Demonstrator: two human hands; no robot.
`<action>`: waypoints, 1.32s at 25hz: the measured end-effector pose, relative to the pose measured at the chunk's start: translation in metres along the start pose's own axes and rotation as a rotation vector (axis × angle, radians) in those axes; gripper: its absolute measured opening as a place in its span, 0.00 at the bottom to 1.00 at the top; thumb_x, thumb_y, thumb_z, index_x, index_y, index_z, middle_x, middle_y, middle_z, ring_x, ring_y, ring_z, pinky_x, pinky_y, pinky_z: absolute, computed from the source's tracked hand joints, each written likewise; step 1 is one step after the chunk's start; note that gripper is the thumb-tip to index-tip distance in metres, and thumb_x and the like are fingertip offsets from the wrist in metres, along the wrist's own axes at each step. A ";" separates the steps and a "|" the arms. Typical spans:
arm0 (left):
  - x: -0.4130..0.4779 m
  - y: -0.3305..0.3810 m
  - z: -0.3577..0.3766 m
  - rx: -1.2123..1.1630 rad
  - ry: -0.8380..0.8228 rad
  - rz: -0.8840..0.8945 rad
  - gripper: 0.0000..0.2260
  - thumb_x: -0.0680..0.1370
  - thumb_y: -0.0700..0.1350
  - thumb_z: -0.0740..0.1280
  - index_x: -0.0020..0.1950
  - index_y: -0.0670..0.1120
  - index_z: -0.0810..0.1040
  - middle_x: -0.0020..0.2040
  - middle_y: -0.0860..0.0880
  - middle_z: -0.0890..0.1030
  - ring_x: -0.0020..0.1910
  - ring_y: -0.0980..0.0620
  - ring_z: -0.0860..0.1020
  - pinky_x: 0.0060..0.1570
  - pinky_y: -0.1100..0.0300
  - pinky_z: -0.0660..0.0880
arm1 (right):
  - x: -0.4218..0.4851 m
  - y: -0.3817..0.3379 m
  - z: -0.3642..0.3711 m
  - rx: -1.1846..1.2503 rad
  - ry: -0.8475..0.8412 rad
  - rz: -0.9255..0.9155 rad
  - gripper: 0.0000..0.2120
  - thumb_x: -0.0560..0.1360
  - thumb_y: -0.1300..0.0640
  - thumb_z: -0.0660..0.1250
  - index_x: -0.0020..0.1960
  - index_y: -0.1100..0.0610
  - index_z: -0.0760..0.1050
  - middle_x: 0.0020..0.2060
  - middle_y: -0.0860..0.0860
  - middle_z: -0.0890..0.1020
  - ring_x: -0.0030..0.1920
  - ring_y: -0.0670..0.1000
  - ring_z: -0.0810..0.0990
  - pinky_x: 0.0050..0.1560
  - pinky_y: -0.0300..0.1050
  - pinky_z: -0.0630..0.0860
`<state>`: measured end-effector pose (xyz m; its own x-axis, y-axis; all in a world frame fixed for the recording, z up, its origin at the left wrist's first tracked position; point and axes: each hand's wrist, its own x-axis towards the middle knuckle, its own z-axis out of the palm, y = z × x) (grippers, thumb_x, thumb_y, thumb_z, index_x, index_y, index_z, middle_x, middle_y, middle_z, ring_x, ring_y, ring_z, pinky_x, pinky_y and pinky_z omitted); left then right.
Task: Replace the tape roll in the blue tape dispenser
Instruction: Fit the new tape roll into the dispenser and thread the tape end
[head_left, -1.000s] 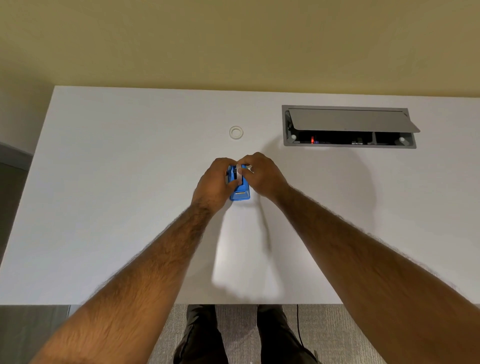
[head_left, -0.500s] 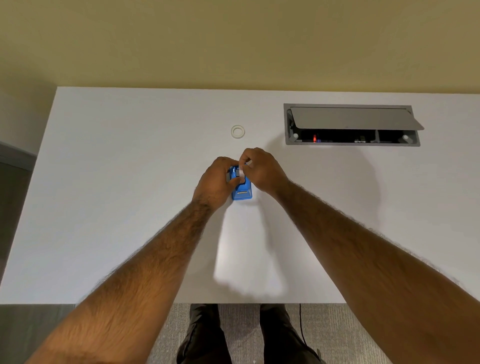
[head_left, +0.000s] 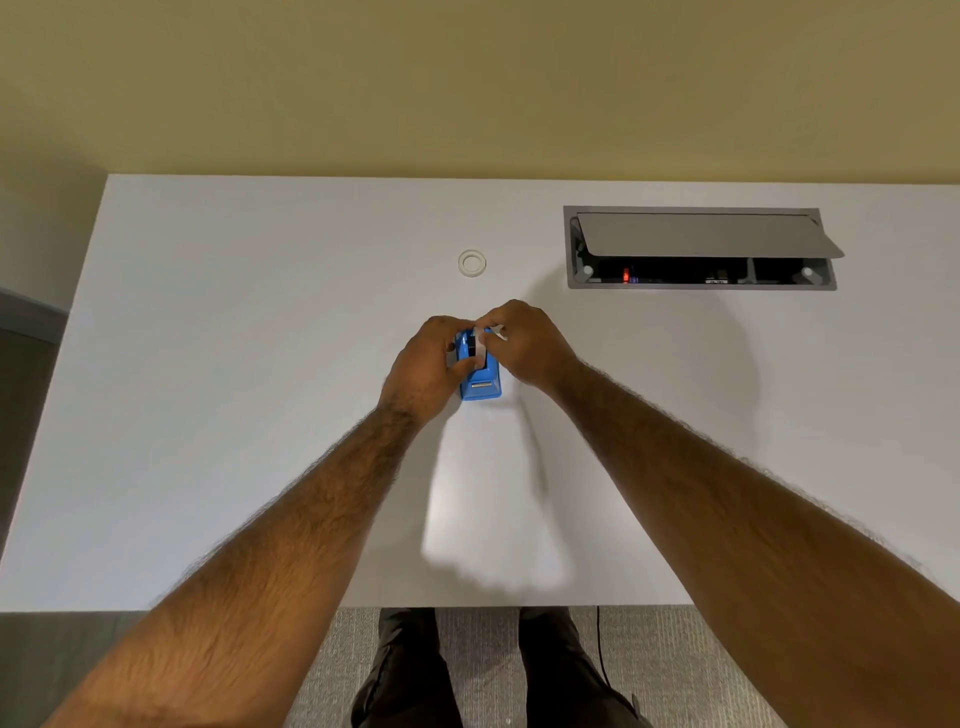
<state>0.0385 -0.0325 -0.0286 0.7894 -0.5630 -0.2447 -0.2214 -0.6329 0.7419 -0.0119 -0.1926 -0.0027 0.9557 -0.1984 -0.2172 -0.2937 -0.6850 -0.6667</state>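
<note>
The blue tape dispenser (head_left: 480, 382) stands on the white table (head_left: 208, 389) near its middle, cutter end toward me. My left hand (head_left: 426, 364) grips its left side. My right hand (head_left: 524, 343) pinches a pale, translucent tape roll (head_left: 481, 343) edge-on at the top of the dispenser's open slot; how deep it sits is hidden by my fingers. A second whitish tape roll (head_left: 472, 263) lies flat on the table farther back.
A grey cable box (head_left: 696, 249) with its lid propped open is set into the table at the back right. The yellow wall runs behind the table. My legs and carpet show below the near edge.
My right hand has shifted slightly back and up at the dispenser's slot, and the pale tape roll now shows between my fingers. My left hand keeps its grip.
</note>
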 end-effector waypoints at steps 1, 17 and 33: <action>0.000 0.001 0.000 -0.010 0.001 -0.003 0.17 0.77 0.52 0.70 0.64 0.54 0.75 0.61 0.54 0.78 0.54 0.53 0.78 0.57 0.54 0.76 | 0.001 -0.001 0.000 -0.012 -0.007 -0.008 0.12 0.78 0.58 0.63 0.54 0.62 0.82 0.49 0.59 0.84 0.48 0.56 0.82 0.52 0.47 0.78; 0.004 0.004 -0.004 0.038 -0.014 -0.015 0.15 0.77 0.50 0.69 0.64 0.50 0.76 0.60 0.51 0.78 0.55 0.50 0.78 0.59 0.55 0.75 | 0.007 -0.004 0.005 -0.100 0.044 0.041 0.06 0.77 0.57 0.64 0.48 0.60 0.77 0.46 0.56 0.81 0.45 0.53 0.80 0.46 0.43 0.76; 0.003 0.004 -0.002 0.042 0.014 0.013 0.15 0.77 0.49 0.70 0.63 0.49 0.77 0.58 0.50 0.80 0.54 0.50 0.78 0.58 0.56 0.74 | 0.000 -0.006 0.003 -0.019 0.033 0.011 0.05 0.77 0.62 0.62 0.49 0.61 0.76 0.47 0.57 0.81 0.46 0.55 0.79 0.48 0.46 0.77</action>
<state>0.0409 -0.0358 -0.0253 0.7945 -0.5635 -0.2263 -0.2549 -0.6477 0.7180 -0.0103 -0.1864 -0.0006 0.9526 -0.2289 -0.2004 -0.3041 -0.6957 -0.6508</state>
